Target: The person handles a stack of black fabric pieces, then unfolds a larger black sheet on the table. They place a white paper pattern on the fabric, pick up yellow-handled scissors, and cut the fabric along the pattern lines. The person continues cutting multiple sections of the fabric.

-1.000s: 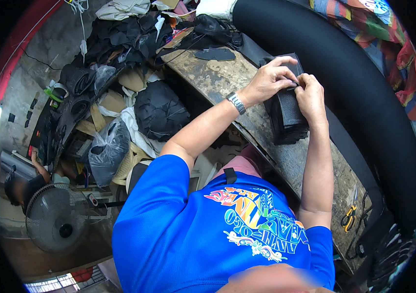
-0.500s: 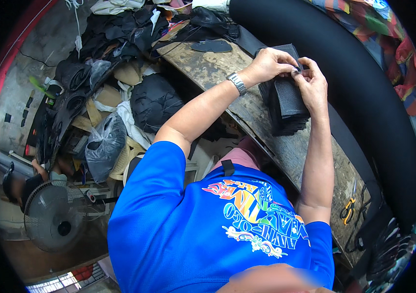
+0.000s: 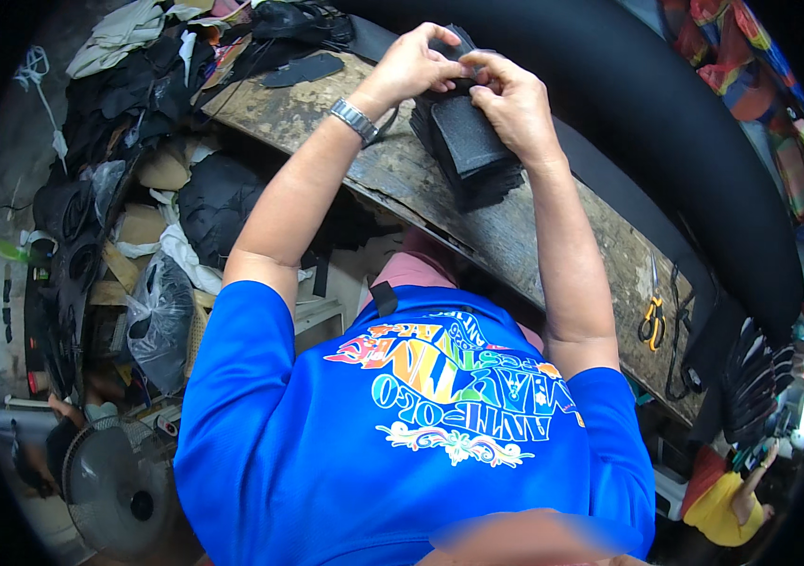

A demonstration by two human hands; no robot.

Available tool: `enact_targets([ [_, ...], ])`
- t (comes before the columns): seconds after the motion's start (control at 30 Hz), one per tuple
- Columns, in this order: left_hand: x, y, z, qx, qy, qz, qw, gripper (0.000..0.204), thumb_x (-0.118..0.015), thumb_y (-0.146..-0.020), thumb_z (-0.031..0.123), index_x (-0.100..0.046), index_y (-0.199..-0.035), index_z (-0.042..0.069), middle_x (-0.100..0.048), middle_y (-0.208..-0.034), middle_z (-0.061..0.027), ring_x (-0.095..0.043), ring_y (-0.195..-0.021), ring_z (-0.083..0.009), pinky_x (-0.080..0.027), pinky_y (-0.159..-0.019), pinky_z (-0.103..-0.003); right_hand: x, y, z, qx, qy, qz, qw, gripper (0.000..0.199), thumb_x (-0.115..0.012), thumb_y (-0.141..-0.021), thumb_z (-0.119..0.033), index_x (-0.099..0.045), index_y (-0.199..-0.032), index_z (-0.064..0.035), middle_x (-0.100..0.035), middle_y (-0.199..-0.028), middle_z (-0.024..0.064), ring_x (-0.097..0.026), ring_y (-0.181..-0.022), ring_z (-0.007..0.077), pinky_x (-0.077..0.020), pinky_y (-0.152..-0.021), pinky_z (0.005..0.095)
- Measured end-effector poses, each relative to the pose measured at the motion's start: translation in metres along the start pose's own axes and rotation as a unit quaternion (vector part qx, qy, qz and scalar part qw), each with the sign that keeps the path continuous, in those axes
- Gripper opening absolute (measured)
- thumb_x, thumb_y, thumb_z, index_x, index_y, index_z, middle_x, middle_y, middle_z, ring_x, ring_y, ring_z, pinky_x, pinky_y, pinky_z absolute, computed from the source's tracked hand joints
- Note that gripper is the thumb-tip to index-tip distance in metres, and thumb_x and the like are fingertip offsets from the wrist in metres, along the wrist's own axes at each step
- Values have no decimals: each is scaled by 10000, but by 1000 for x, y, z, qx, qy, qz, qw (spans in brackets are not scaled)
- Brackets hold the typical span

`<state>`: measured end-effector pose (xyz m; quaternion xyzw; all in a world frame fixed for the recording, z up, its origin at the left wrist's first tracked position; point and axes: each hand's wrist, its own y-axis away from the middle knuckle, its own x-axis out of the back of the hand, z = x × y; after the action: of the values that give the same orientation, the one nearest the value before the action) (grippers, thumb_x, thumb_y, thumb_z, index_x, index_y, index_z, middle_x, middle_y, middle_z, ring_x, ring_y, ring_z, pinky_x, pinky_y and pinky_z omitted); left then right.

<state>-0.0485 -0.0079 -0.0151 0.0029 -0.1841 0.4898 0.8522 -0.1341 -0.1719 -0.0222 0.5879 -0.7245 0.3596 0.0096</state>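
A thick stack of black fabric pieces (image 3: 472, 141) lies on the worn wooden table, its layers fanned at the near edge. Over its far end my two hands meet fingertip to fingertip. My left hand (image 3: 418, 66), with a metal watch on the wrist, is closed in a pinch. My right hand (image 3: 521, 106) pinches too, thumb against fingers, just beside it. Whatever sits between the fingertips is small and dark, and I cannot make it out. A thin dark strip hangs by my left wrist.
A large black roll (image 3: 628, 123) runs along the table's (image 3: 562, 226) far side. Orange-handled scissors (image 3: 652, 323) and a black cord lie to the right. A flat black piece (image 3: 303, 71) rests at the far left. A fan (image 3: 124, 495) stands lower left; a person in yellow (image 3: 724, 509) is lower right.
The whole view has shifted, so the table and hands appear farther left and higher. My hands stay together over the stack's far end, fingers slightly rearranged. The person in yellow has come into view.
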Motion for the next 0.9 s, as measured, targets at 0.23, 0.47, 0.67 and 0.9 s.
enact_targets([
  [0.23,7,-10,-7,-1,11,-66,998,462,-800,-846,149,-557,-1214,13,-715,-860,-98,-699,-741,-124,-580,-671,-232,-10,-5,-2,19,185,5,982,240,-616,-818,-90,-739,-1020,-50,-672,-967,187,-674,-916,376,-534,-852,462],
  [0.47,8,-2,-4,-37,-51,-59,996,195,-726,-895,231,-736,-913,36,-695,-785,-11,-614,-708,-76,-488,-642,-237,-12,-8,4,42,207,39,977,185,-615,-846,-125,-754,-929,-36,-643,-944,216,-663,-910,391,-530,-845,467],
  [0.67,-14,18,2,-259,-358,107,891,266,-648,-936,295,-744,-952,47,-706,-888,-187,-696,-818,-331,-546,-794,-381,-3,-14,10,11,219,2,976,205,-645,-835,-143,-741,-967,-17,-690,-926,202,-677,-910,339,-522,-881,417],
  [0.9,10,-10,-21,36,19,-136,990,223,-689,-934,265,-724,-898,47,-642,-750,24,-545,-648,-55,-426,-585,-222,-1,-7,10,96,136,70,984,70,-637,-828,-60,-592,-809,-10,-566,-805,182,-588,-765,326,-485,-716,415],
])
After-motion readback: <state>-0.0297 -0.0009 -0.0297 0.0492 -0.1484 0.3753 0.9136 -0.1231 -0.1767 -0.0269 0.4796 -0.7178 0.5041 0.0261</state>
